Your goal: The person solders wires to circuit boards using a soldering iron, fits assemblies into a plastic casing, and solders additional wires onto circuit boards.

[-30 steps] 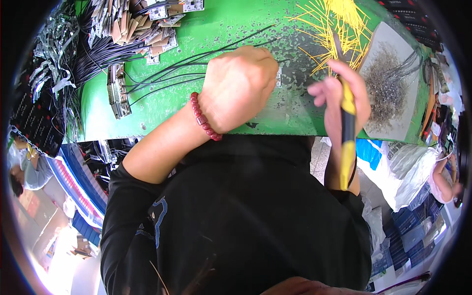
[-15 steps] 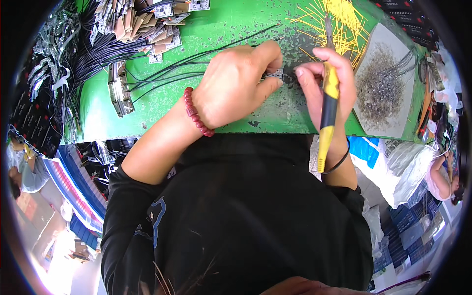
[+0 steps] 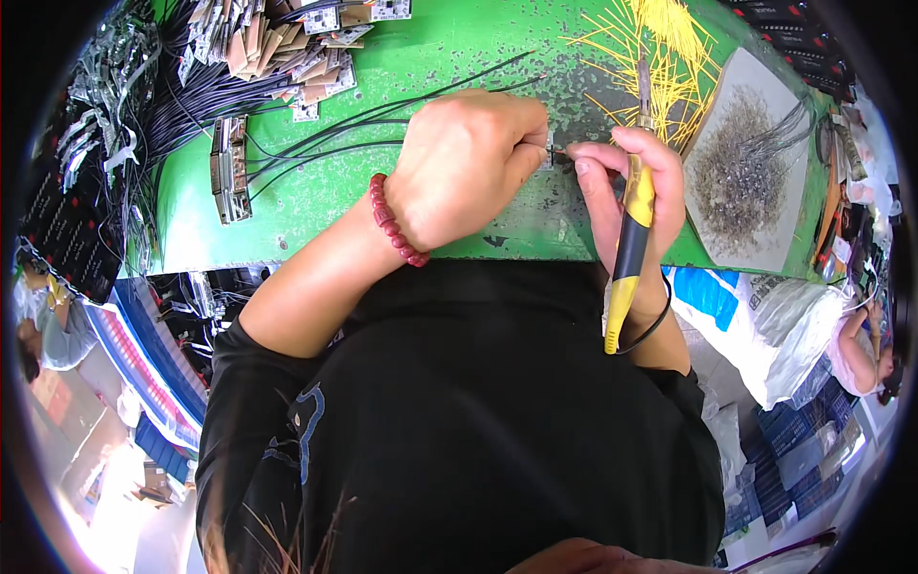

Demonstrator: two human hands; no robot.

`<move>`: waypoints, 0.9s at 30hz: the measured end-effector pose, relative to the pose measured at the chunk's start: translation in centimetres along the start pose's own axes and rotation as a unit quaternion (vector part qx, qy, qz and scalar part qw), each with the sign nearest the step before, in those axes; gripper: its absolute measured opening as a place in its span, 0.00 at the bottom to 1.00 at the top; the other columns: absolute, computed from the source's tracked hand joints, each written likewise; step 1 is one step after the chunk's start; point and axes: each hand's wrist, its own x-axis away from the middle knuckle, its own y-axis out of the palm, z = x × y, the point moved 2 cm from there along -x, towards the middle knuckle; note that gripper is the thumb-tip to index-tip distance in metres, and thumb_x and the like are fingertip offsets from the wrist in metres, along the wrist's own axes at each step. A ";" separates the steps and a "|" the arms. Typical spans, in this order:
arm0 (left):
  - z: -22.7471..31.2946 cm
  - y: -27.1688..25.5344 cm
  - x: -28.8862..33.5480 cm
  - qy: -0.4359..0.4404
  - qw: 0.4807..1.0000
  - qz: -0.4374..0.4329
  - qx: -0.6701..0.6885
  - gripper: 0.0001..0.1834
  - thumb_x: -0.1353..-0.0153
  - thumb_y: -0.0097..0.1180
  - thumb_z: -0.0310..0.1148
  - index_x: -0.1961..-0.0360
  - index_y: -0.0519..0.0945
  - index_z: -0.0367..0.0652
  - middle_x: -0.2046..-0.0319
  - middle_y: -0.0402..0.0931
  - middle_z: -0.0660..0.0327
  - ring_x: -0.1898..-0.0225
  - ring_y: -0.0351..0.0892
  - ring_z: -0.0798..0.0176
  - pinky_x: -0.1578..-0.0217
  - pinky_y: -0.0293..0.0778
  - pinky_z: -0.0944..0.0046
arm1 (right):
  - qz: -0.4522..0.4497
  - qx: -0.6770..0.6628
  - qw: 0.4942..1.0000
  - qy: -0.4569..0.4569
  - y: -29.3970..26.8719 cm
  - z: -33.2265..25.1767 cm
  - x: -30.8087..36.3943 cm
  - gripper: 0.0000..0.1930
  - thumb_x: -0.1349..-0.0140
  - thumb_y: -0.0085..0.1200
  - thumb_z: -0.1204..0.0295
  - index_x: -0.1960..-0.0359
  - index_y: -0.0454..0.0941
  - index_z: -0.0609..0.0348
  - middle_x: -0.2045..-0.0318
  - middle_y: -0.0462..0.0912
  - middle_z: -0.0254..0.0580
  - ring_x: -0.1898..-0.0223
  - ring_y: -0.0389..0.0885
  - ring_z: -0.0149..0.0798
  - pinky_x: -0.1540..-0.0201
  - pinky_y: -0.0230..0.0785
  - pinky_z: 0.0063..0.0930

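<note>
A soldering iron (image 3: 634,239) with a yellow and black handle rests in my right hand (image 3: 660,187), which is closed round it. Its metal end points away from me, and a black cord loops by the wrist. The thumb and forefinger of that hand reach toward a small circuit board (image 3: 549,155), with a thin dark piece by the fingertips. My left hand (image 3: 464,172), wearing a red bead bracelet, pinches at the board, which it mostly hides. Black cables (image 3: 335,151) run from the left toward and beneath this hand.
Circuit boards with black cables (image 3: 258,48) are heaped at the far left. A slotted metal block (image 3: 230,170) stands left of my wrist. Yellow wires (image 3: 669,57) lie at the far right, beside a pale sheet (image 3: 776,220) bearing metallic scraps. The green table's (image 3: 316,251) near edge runs before me.
The soldering iron's lower end has swung slightly left and toward me. My right fingertips have shifted a little nearer me and to the left. The left hand's fingers have drawn closer together.
</note>
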 end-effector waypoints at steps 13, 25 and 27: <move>-0.4 0.2 0.2 0.010 1.000 0.004 0.005 0.04 0.47 0.60 0.28 0.73 0.78 0.38 0.74 0.77 0.54 0.69 0.77 0.48 0.67 0.73 0.55 | -0.005 0.015 0.999 -0.031 -0.1 0.4 -0.2 0.22 0.48 0.61 0.88 0.51 0.71 0.61 0.67 0.85 0.44 0.66 0.85 0.30 0.66 0.75 0.19; -0.3 0.2 0.1 0.010 1.000 0.015 0.005 0.04 0.47 0.57 0.29 0.75 0.77 0.40 0.77 0.76 0.54 0.70 0.77 0.47 0.67 0.73 0.51 | 0.006 -0.006 1.000 -0.020 0.2 0.1 -0.3 0.22 0.48 0.61 0.87 0.51 0.72 0.61 0.68 0.86 0.44 0.67 0.85 0.29 0.65 0.76 0.19; -0.3 0.3 0.2 0.011 1.000 0.015 0.006 0.04 0.47 0.57 0.29 0.75 0.77 0.40 0.77 0.76 0.54 0.70 0.77 0.47 0.67 0.73 0.51 | 0.003 -0.014 1.000 -0.009 0.3 0.0 -0.2 0.21 0.47 0.60 0.87 0.51 0.72 0.61 0.68 0.85 0.43 0.66 0.85 0.28 0.66 0.75 0.19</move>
